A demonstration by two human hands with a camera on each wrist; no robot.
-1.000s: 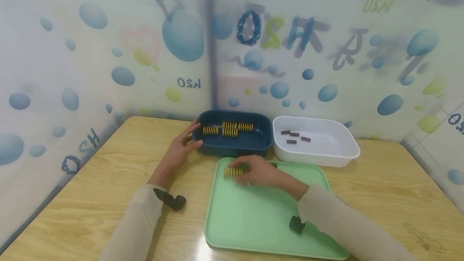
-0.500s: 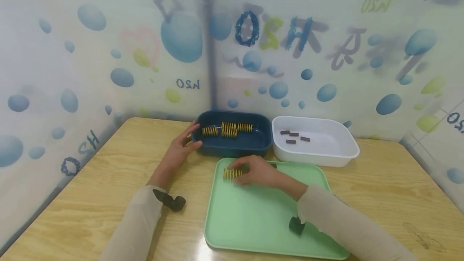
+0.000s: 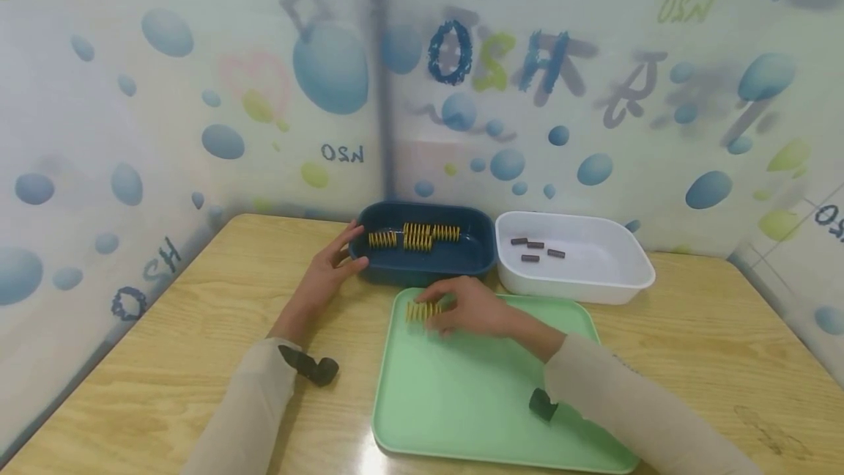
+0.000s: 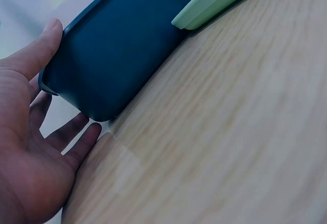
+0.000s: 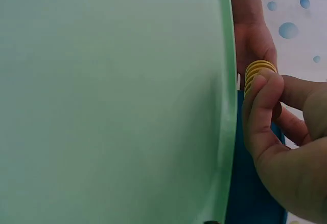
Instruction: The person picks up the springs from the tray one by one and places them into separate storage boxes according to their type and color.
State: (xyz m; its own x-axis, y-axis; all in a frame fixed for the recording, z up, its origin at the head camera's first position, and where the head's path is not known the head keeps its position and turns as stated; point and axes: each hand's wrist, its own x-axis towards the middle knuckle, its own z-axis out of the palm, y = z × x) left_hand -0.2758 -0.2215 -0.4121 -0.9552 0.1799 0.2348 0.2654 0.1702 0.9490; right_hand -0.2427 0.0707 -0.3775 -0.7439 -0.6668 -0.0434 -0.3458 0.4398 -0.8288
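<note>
My right hand (image 3: 478,310) pinches a yellow coil spring (image 3: 422,311) between thumb and fingers, over the back left part of the green tray (image 3: 488,394). In the right wrist view the end of the same spring (image 5: 259,69) pokes out past the fingertips. At the left end of the dark blue bin (image 3: 475,259), my left hand (image 3: 323,266) rests with its fingers spread. The left wrist view has the thumb at the bin's rim, while the other fingers extend along its end wall. Several yellow springs (image 3: 418,242) lie inside that bin.
A white bin (image 3: 593,288) stands against the blue one's right side, with several small dark springs (image 3: 530,258) in it. Both bins sit behind the tray on a wooden table (image 3: 165,358). Patterned walls (image 3: 264,108) close off the back and sides.
My right hand has risen slightly toward the blue bin with the spring in its grip. A dark piece seen earlier at the tray's back edge is now out of sight. My left hand keeps its place.
</note>
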